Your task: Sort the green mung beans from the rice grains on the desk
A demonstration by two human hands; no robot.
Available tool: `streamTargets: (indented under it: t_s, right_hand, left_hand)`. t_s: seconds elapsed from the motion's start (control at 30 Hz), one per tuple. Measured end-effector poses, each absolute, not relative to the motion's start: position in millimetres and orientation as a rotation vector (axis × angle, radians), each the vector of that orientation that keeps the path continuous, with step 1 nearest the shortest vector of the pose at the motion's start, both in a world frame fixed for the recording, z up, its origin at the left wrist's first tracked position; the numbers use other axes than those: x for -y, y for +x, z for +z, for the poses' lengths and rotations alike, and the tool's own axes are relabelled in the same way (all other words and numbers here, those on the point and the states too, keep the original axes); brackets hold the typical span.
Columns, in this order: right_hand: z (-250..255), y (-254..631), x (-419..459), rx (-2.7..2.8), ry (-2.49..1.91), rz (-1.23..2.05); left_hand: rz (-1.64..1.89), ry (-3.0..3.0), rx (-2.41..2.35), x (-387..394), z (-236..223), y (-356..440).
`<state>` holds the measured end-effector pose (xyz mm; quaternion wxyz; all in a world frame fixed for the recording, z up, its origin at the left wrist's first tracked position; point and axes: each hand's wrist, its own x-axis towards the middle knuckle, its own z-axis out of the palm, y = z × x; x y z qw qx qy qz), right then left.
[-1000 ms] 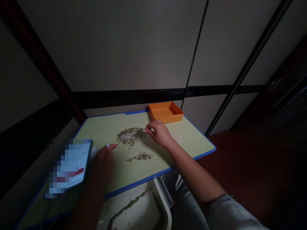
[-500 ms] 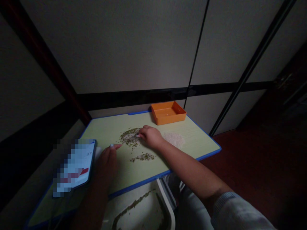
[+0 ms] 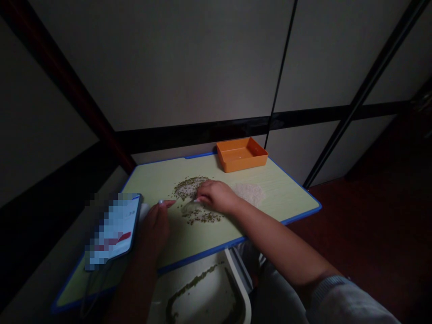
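Note:
My right hand (image 3: 218, 195) is closed, fingertips low over the board between two patches of grains. A small pale bit shows at its fingertips; whether it is a nail or a held thing I cannot make out. Beyond the fingertips lies the larger patch of green grains mixed with white ones (image 3: 189, 186). A smaller patch of mixed grains (image 3: 204, 217) lies nearer to me, with a blurred streak at its left. To the left of both, my left hand (image 3: 160, 220) rests with one finger stretched toward the grains and nothing visible in it; its other fingers are partly hidden.
A pile of whitish grains (image 3: 249, 192) lies right of my right wrist. An orange open box (image 3: 245, 163) stands at the back of the blue-edged board (image 3: 283, 198). A phone (image 3: 118, 231) leans at left. Below the front edge is a white basin (image 3: 248, 306) with green residue.
My right hand has drawn toward me from the larger patch to the gap before the smaller one. More grains now lie in the nearer patch. My left hand keeps its pose.

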<state>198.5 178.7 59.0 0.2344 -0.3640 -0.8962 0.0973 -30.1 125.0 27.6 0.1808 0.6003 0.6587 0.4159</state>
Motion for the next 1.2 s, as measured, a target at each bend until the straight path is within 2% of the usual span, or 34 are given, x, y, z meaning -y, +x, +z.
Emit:
streamTargets:
  t_s: [0.3,0.47,0.6,0.9,1.2]
  right_hand:
    - [67,196,-180,2.355,-1.182,0.181]
    - [61,182,-183,2.496,-1.037,0.079]
    - [55,183,-180,2.546,-0.872,0.162]
    - [57,198,-167,2.569,-0.806,0.374]
    - [50,208,-160,2.513,-0.811,0.346]
  left_hand:
    - [1.206,1.665,-1.88,-124,29,-28]
    - [1.288,1.735,-1.858,-126,26,-30]
    - [1.265,1.734,-1.839,-127,24,-32]
    - [1.203,1.725,-1.842,-124,28,-30]
    - [1.264,1.705,-1.848,-126,23,-29]
